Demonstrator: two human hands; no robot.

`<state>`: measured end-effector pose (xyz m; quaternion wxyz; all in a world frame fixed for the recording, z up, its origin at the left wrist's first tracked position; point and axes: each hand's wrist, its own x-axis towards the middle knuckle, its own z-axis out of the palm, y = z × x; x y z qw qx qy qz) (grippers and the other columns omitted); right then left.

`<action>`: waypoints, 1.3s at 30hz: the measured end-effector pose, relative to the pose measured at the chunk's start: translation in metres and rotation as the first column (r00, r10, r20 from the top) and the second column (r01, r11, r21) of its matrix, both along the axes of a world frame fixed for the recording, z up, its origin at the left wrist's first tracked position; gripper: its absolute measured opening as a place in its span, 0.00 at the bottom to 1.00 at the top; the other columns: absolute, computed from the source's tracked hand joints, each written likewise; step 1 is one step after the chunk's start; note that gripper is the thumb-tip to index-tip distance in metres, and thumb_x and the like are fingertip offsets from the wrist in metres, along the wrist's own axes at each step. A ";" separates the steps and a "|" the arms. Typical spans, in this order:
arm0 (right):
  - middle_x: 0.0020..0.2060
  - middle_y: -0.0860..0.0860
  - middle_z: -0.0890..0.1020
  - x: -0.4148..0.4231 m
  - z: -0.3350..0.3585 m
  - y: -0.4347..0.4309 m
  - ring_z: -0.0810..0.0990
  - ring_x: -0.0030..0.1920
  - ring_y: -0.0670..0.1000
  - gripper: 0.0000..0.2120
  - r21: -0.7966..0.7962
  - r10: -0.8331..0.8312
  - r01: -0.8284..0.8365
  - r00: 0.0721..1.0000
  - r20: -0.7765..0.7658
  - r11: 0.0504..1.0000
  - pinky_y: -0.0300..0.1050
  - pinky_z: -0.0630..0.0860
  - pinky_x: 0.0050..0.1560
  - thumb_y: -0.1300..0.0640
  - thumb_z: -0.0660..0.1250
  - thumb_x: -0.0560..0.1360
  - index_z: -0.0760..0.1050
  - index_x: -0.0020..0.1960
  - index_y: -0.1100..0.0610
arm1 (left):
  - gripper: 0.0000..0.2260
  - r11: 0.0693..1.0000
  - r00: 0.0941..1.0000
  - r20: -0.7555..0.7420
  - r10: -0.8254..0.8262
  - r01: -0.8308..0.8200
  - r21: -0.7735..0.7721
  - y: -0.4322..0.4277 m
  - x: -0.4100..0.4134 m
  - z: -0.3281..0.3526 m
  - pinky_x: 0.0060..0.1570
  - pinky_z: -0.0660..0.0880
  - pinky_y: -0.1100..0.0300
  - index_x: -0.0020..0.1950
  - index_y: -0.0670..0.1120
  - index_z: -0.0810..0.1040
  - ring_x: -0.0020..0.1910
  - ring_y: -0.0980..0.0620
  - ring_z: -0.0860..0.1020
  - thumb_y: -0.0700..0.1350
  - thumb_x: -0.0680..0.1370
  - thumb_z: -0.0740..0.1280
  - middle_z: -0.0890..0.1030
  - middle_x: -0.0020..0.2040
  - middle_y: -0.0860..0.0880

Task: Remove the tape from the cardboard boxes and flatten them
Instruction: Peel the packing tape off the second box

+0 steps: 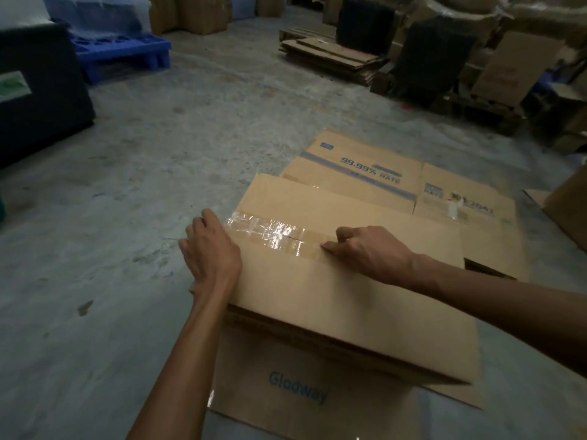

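A brown cardboard box (343, 290) stands on the floor in front of me, its flaps closed. A strip of clear shiny tape (273, 235) runs along the seam from the box's left edge toward the middle. My left hand (209, 249) grips the box's left edge where the tape wraps over. My right hand (368, 249) rests on top of the box with thumb and forefinger pinched at the tape's right end. Flattened cardboard (381, 176) with blue print lies under and behind the box.
A flat sheet printed "Glodway" (298, 389) lies under the box near me. A dark crate (38, 90) and a blue pallet (124, 52) stand at left. Stacked flattened cardboard (333, 55) and several boxes fill the back right. Another box (568, 204) is at right.
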<state>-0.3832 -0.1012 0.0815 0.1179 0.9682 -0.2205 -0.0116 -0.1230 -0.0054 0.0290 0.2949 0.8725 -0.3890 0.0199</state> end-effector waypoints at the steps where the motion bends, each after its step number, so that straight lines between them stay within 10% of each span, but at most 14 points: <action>1: 0.44 0.53 0.77 0.001 -0.002 0.001 0.79 0.34 0.58 0.16 -0.011 -0.016 0.016 1.000 -0.013 1.000 0.46 0.63 0.29 0.55 0.62 0.81 0.76 0.67 0.49 | 0.15 0.999 0.998 0.053 -0.025 0.023 0.026 -0.003 -0.009 0.001 0.56 0.68 0.47 0.61 0.42 0.71 0.58 0.40 0.73 0.38 0.75 0.66 0.75 0.59 0.40; 5: 0.47 0.51 0.78 0.011 0.002 -0.004 0.81 0.44 0.58 0.22 -0.051 -0.143 0.140 0.989 -0.047 0.989 0.46 0.68 0.34 0.44 0.48 0.83 0.78 0.65 0.47 | 0.27 0.902 0.903 0.013 -0.430 0.429 0.041 -0.017 -0.061 -0.007 0.76 0.53 0.48 0.78 0.47 0.61 0.78 0.42 0.56 0.51 0.80 0.61 0.60 0.78 0.40; 9: 0.43 0.50 0.78 -0.006 -0.001 -0.006 0.80 0.40 0.57 0.44 -0.054 -0.161 0.159 0.986 -0.037 0.986 0.47 0.70 0.33 0.34 0.29 0.76 0.81 0.56 0.51 | 0.27 0.875 0.872 0.110 -0.477 0.458 0.160 -0.018 -0.077 -0.031 0.77 0.41 0.49 0.81 0.52 0.53 0.80 0.45 0.46 0.59 0.83 0.47 0.51 0.81 0.42; 20: 0.43 0.50 0.76 -0.107 0.009 -0.008 0.78 0.37 0.53 0.25 0.096 -0.207 0.224 0.966 -0.156 0.970 0.52 0.76 0.33 0.58 0.58 0.81 0.64 0.76 0.43 | 0.28 0.839 0.853 0.082 -0.515 0.483 0.250 -0.038 -0.064 -0.039 0.77 0.44 0.49 0.81 0.56 0.53 0.80 0.47 0.47 0.62 0.82 0.45 0.51 0.81 0.44; 39: 0.39 0.48 0.72 -0.186 -0.031 -0.006 0.68 0.34 0.50 0.26 0.076 -0.245 0.240 0.967 0.066 0.968 0.46 0.63 0.30 0.57 0.58 0.80 0.64 0.76 0.41 | 0.26 0.810 0.967 -0.024 -0.252 0.225 0.541 -0.060 -0.113 -0.011 0.77 0.44 0.44 0.81 0.54 0.47 0.80 0.42 0.42 0.57 0.83 0.46 0.44 0.81 0.40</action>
